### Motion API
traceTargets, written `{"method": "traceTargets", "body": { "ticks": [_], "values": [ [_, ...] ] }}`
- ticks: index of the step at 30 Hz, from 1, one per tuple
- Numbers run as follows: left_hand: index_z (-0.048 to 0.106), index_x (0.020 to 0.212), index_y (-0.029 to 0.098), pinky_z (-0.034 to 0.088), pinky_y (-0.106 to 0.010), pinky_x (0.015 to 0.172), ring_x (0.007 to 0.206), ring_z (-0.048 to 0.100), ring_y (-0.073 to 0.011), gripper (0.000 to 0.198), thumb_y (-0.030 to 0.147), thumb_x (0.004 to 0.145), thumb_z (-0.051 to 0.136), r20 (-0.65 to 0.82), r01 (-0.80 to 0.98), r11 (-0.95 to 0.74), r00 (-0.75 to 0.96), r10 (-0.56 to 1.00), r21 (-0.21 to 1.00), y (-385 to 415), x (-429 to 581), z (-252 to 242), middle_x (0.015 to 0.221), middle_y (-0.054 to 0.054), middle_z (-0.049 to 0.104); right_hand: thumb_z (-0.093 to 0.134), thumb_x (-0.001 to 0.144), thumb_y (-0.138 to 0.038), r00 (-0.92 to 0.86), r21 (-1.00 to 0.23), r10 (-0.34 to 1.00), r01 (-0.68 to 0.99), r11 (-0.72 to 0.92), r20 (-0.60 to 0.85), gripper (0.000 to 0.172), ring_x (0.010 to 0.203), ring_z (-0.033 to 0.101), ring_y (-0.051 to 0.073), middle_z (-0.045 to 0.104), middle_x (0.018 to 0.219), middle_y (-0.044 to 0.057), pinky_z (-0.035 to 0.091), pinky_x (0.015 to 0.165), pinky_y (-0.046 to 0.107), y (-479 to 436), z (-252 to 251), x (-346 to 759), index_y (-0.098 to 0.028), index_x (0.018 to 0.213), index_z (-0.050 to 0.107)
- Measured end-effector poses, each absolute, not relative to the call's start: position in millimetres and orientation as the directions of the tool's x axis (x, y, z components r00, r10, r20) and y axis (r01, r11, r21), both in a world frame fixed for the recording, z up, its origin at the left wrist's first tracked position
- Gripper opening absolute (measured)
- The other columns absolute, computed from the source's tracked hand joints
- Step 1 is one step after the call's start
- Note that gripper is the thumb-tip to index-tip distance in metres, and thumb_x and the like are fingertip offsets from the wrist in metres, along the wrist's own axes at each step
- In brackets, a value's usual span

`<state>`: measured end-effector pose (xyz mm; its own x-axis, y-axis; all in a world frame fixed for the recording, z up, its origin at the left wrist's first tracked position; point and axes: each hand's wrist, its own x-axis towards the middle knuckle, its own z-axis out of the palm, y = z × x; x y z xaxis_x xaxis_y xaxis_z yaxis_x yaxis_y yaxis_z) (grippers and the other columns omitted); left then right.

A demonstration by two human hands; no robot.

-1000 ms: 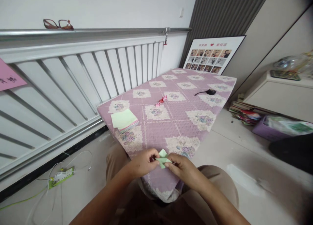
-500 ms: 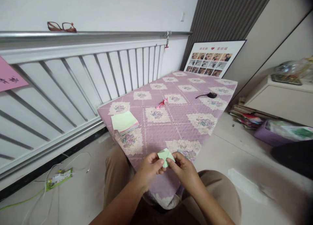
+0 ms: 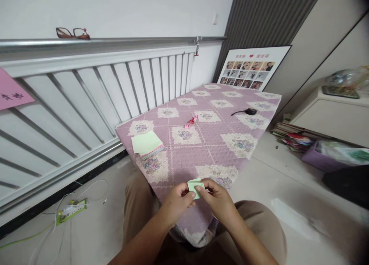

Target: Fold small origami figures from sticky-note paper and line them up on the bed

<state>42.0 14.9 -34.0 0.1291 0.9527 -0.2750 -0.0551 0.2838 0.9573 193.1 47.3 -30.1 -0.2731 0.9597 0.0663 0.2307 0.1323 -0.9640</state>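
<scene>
A small folded piece of light green paper (image 3: 195,186) is pinched between both hands above the near end of the table. My left hand (image 3: 180,197) grips its left edge with thumb and fingers. On the other side, my right hand (image 3: 213,194) holds the paper, its thumb lying across the front face. The fingertips behind the paper are hidden. A stack of square paper sheets (image 3: 147,143), pale green on top, lies on the table's left side. Farther off sit several small pink and red folded paper pieces (image 3: 191,121) in a short row.
A purple flowered cloth (image 3: 190,159) covers the table. Toward its far right lies a black object with a thin handle (image 3: 250,111). A white radiator (image 3: 115,88) runs along the left. On the floor are a power strip (image 3: 72,211) with cables and a purple bin (image 3: 317,157).
The green paper's outline has gone from pointed, with a flap at the right, to a smaller squarish shape. Both hands keep hold of it, with the right fingers closer in.
</scene>
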Motion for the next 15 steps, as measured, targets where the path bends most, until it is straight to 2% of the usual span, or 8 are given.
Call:
{"method": "traceTargets", "body": {
  "ticks": [7, 11, 13, 15],
  "values": [
    [0.057, 0.080, 0.013, 0.042, -0.025, 0.058, 0.057, 0.053, -0.0108, 0.019, 0.031, 0.075, 0.058, -0.312, -0.085, 0.328, 0.157, 0.937, 0.941, 12.1, 45.4, -40.9, 0.065, 0.000, 0.058, 0.060, 0.081, -0.045, -0.245, -0.983, 0.968, 0.162, 0.091, 0.049, 0.025, 0.073, 0.055, 0.017, 0.063, 0.077, 0.003, 0.044, 0.068, 0.028, 47.2, -30.8, 193.8, -0.020, 0.076, 0.063],
    [0.056, 0.077, 0.013, 0.043, -0.025, 0.059, 0.056, 0.053, -0.0108, 0.013, 0.026, 0.075, 0.056, -0.318, -0.043, 0.328, 0.152, 0.936, 0.944, 11.9, 44.1, -38.5, 0.064, 0.000, 0.057, 0.063, 0.079, -0.044, -0.239, -0.994, 0.971, 0.094, 0.047, 0.024, 0.025, 0.080, 0.057, 0.017, 0.064, 0.096, 0.005, 0.045, 0.069, 0.028, 49.1, -31.1, 195.6, -0.019, 0.075, 0.063],
    [0.057, 0.078, 0.013, 0.043, -0.025, 0.059, 0.057, 0.053, -0.0110, 0.012, 0.024, 0.075, 0.055, -0.325, -0.027, 0.333, 0.149, 0.934, 0.943, 11.4, 42.3, -37.3, 0.064, 0.000, 0.058, 0.065, 0.078, -0.043, -0.252, -0.997, 0.968, 0.078, 0.010, -0.010, 0.025, 0.074, 0.055, 0.015, 0.064, 0.090, 0.004, 0.043, 0.065, 0.026, 49.1, -29.9, 195.7, -0.019, 0.074, 0.063],
    [0.058, 0.080, 0.013, 0.043, -0.025, 0.060, 0.057, 0.053, -0.0111, 0.012, 0.023, 0.076, 0.054, -0.328, -0.004, 0.332, 0.158, 0.932, 0.943, 11.1, 40.0, -37.4, 0.065, 0.000, 0.058, 0.066, 0.077, -0.043, -0.255, -0.997, 0.966, 0.076, -0.011, -0.030, 0.024, 0.065, 0.052, 0.013, 0.061, 0.073, 0.000, 0.041, 0.061, 0.025, 48.5, -28.4, 195.4, -0.019, 0.074, 0.063]
  ]
}}
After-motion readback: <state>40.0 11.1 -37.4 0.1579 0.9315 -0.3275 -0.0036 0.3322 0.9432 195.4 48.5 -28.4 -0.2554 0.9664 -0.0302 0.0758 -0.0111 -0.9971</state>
